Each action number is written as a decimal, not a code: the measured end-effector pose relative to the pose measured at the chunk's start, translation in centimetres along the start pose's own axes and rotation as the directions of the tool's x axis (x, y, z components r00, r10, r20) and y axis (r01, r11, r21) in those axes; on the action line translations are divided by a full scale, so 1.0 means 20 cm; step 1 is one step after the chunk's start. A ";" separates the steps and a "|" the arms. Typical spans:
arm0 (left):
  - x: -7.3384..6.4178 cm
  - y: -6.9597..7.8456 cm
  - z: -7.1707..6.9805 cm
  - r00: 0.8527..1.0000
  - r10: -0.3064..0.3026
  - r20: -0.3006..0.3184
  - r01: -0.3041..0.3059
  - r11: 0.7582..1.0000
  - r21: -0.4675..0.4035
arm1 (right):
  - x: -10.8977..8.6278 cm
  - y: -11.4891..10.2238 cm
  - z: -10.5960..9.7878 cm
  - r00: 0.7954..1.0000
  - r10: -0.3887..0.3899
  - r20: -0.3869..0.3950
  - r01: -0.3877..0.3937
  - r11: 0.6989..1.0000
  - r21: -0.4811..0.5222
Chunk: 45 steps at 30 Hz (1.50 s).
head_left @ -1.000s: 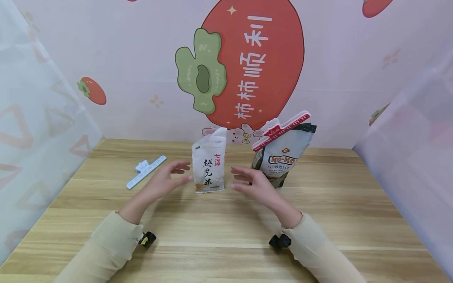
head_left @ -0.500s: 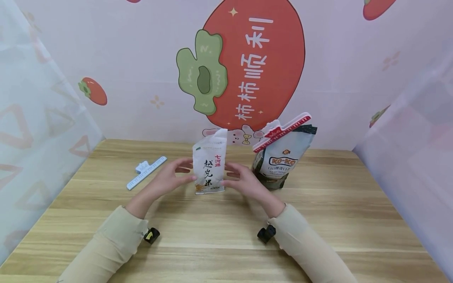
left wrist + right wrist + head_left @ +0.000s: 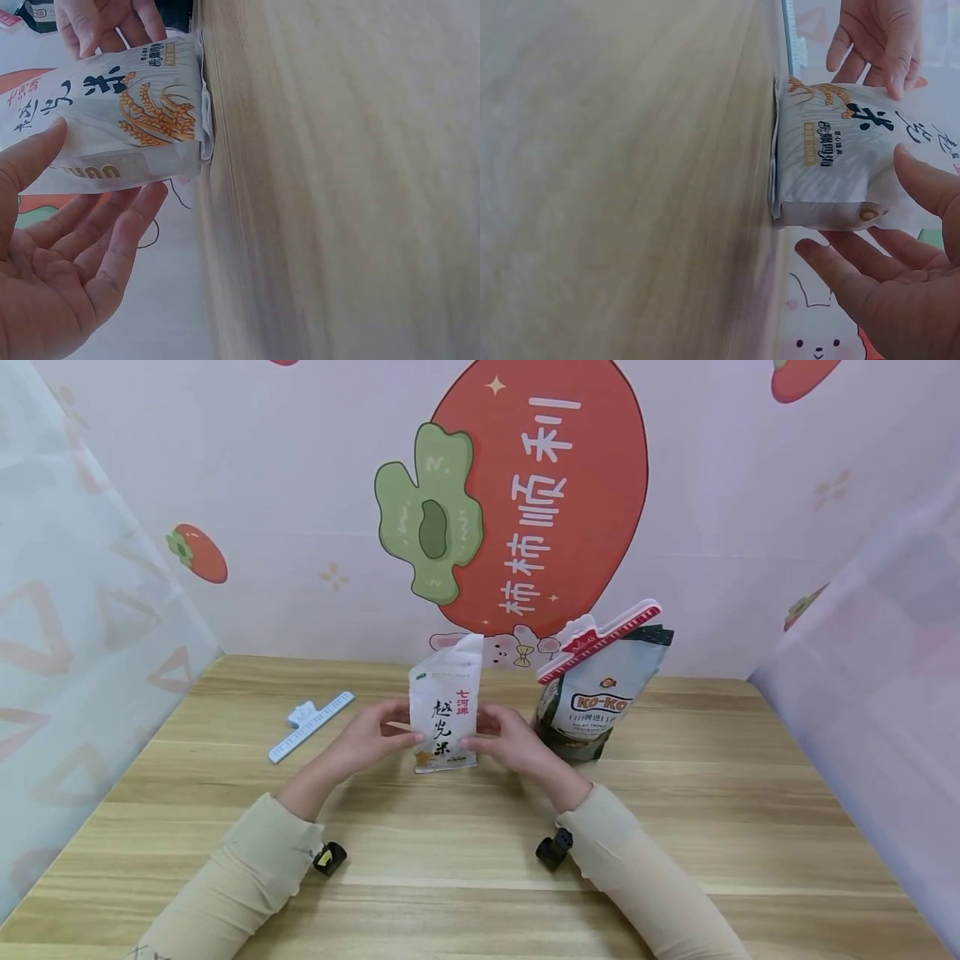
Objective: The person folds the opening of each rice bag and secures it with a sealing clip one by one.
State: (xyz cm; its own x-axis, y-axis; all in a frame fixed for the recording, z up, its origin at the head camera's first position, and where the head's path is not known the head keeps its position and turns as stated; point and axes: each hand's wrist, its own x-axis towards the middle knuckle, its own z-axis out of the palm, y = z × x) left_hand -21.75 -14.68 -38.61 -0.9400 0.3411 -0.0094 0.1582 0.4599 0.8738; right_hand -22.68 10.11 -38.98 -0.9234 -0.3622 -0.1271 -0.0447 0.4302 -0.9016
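A small white bag of rice (image 3: pixel 444 697) with black and red characters stands upright on the wooden table. From its left side my left hand (image 3: pixel 369 739) holds it, thumb on the front and fingers round the side toward the back. My right hand (image 3: pixel 517 742) mirrors this at the right side, its thumb on the front near the lower edge. In the left wrist view, the bag's printed front (image 3: pixel 112 105) lies under the left thumb, the fingers below its side. The right wrist view has the right thumb against the bag (image 3: pixel 840 150) and the fingertips along its side.
Behind the right hand stands a larger KO-KO bag (image 3: pixel 596 714), its top gripped by a red and white sealing clip (image 3: pixel 600 642). A light blue clip (image 3: pixel 311 727) lies on the table (image 3: pixel 450 843) to the left. A printed backdrop (image 3: pixel 300 485) rises behind.
Both hands have come inward to the rice bag, the right one travelling left from beside the KO-KO bag. Their thumbs now lie on its front. The bag stays in place.
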 end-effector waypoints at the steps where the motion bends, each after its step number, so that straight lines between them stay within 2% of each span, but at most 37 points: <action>1: 0.00 0.00 0.00 1.000 0.004 0.001 -0.004 1.000 0.001 | 0.00 0.01 0.00 1.000 -0.006 0.006 0.006 1.000 0.000; 12: -0.01 0.00 0.01 1.000 -0.005 0.006 0.005 1.000 0.010 | 0.00 0.02 0.00 1.000 -0.012 0.027 0.011 1.000 0.017; 27: -0.06 0.03 0.04 0.999 -0.020 0.028 0.020 1.000 -0.002 | -0.06 0.01 -0.02 0.995 -0.068 0.077 0.070 0.997 -0.021; 30: -0.06 0.04 0.05 0.999 -0.028 0.028 0.028 1.000 -0.002 | -0.07 0.02 -0.03 0.992 -0.090 0.092 0.092 0.995 -0.025; 37: -0.08 0.04 0.07 0.999 -0.024 0.044 0.025 1.000 -0.017 | -0.12 0.03 -0.03 0.993 -0.064 0.096 0.068 0.997 -0.042; 45: -0.12 0.04 0.12 0.998 -0.022 0.054 0.023 1.000 -0.009 | -0.17 0.04 -0.06 0.987 -0.099 0.130 0.108 0.992 -0.064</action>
State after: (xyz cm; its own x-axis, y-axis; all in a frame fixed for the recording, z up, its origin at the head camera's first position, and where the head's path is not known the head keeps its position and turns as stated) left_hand -18.68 -13.19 -38.98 -0.9254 0.3749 -0.0553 0.1340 0.4603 0.8776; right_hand -19.98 12.64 -38.87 -0.8568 -0.5077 -0.0897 -0.1685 0.4403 -0.8819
